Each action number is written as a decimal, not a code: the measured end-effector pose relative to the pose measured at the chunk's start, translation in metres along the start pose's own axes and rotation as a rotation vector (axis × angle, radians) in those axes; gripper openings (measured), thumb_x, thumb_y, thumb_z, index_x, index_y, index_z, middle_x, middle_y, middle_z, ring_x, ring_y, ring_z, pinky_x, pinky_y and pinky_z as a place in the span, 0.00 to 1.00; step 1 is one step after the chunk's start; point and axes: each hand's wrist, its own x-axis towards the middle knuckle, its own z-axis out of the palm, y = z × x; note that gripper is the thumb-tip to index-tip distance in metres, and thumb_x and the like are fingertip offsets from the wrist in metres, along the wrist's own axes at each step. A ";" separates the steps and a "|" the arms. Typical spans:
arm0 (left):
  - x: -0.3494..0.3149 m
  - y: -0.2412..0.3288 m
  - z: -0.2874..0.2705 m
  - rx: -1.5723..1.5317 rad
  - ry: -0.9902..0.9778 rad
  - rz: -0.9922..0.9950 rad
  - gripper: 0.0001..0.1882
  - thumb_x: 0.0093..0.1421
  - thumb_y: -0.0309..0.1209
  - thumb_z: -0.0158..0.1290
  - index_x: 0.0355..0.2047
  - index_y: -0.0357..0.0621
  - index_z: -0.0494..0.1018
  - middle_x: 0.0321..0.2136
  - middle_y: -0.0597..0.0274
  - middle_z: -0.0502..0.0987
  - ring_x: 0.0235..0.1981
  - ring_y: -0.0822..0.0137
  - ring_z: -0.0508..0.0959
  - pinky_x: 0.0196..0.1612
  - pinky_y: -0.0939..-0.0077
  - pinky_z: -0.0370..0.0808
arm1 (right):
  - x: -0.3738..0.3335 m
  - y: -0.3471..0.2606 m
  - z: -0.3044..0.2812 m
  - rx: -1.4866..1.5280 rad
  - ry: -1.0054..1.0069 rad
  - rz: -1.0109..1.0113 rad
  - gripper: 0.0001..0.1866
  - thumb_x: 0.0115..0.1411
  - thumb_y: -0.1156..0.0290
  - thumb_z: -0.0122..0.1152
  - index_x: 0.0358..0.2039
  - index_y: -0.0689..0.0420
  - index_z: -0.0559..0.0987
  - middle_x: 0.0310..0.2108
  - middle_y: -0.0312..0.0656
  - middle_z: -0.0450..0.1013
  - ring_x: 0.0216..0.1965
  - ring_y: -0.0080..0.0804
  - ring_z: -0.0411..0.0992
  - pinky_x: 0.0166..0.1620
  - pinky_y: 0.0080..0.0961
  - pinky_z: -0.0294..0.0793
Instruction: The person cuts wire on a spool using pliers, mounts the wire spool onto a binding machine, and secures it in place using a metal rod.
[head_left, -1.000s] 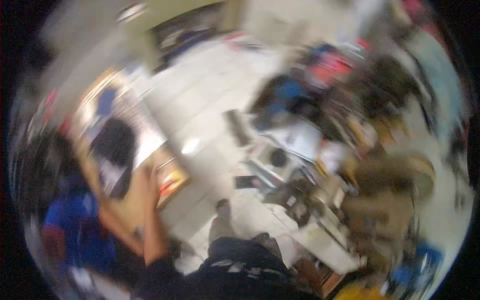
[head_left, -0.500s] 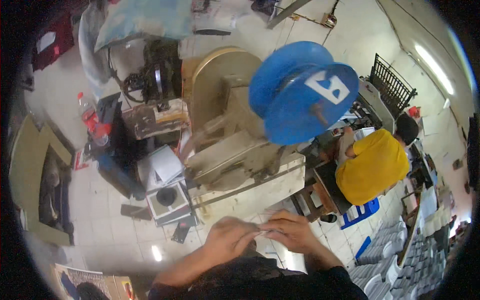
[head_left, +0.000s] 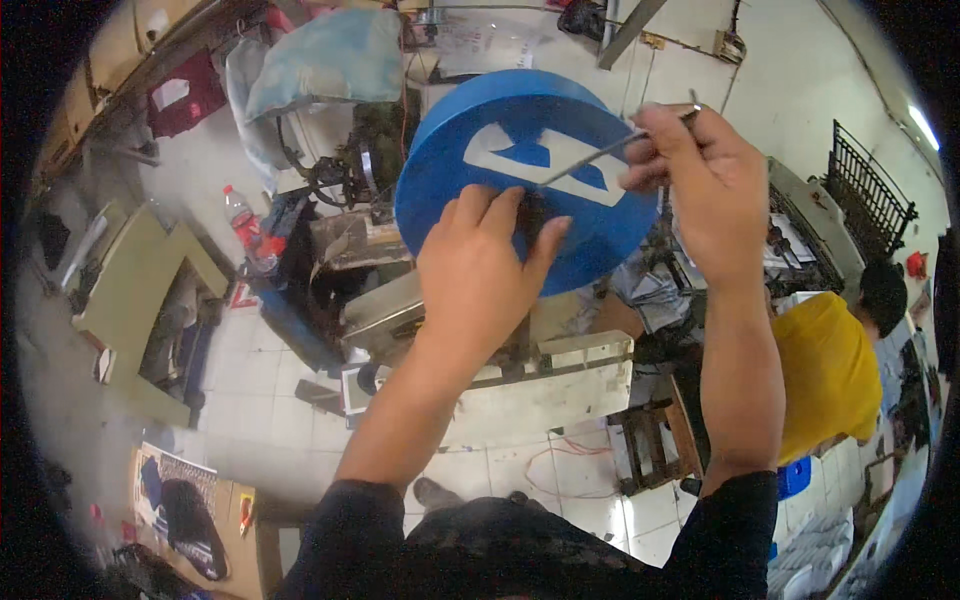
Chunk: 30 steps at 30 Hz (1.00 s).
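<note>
A large blue reel (head_left: 597, 262) with a white patch on its face stands in front of me. My left hand (head_left: 480, 262) reaches over its centre, thumb spread away from bent fingers. The reel's hub is mostly hidden behind that hand, so I cannot tell whether the fingers touch it. In my right hand (head_left: 685, 160), raised at the reel's right edge, is a thin grey metal rod (head_left: 590, 161). The rod slants down leftward across the reel's face, its far end close to my left fingertips.
A dirty pale machine bench (head_left: 540, 395) stands below the reel. At right sits a person in a yellow shirt (head_left: 822, 370). A red-labelled bottle (head_left: 243, 222) stands to the left, and a dark cutout board (head_left: 150, 300) beyond it. Cardboard (head_left: 235, 510) lies at lower left.
Both my hands have risen from low in front of me to the reel and moved apart. The rod now shows clearly in the right hand. My view has shifted, placing the reel further left.
</note>
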 end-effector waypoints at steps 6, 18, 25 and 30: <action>0.002 0.010 0.014 0.096 -0.057 -0.099 0.13 0.54 0.39 0.60 0.32 0.42 0.79 0.28 0.58 0.75 0.32 0.56 0.77 0.33 0.63 0.74 | 0.016 0.020 -0.005 -0.036 -0.092 -0.026 0.16 0.62 0.61 0.62 0.33 0.64 0.80 0.24 0.41 0.77 0.23 0.23 0.76 0.27 0.18 0.74; 0.006 0.006 0.008 0.026 -0.184 -0.187 0.10 0.56 0.35 0.56 0.32 0.42 0.79 0.28 0.55 0.76 0.28 0.50 0.78 0.32 0.59 0.76 | 0.028 0.031 -0.009 -0.004 -0.150 0.060 0.17 0.62 0.60 0.62 0.31 0.65 0.79 0.23 0.41 0.76 0.22 0.23 0.76 0.26 0.18 0.73; 0.004 0.005 0.010 -0.033 -0.155 -0.180 0.10 0.56 0.33 0.57 0.32 0.40 0.80 0.28 0.53 0.76 0.28 0.51 0.78 0.33 0.61 0.75 | 0.035 0.020 -0.008 -0.038 -0.178 0.040 0.17 0.62 0.60 0.61 0.29 0.64 0.79 0.23 0.41 0.76 0.22 0.23 0.75 0.26 0.19 0.72; 0.004 0.005 0.011 -0.026 -0.156 -0.178 0.10 0.56 0.34 0.56 0.33 0.41 0.79 0.29 0.55 0.75 0.27 0.51 0.78 0.31 0.61 0.75 | 0.037 0.022 -0.007 -0.077 -0.218 0.049 0.17 0.61 0.59 0.62 0.29 0.64 0.79 0.22 0.41 0.76 0.22 0.22 0.75 0.26 0.19 0.72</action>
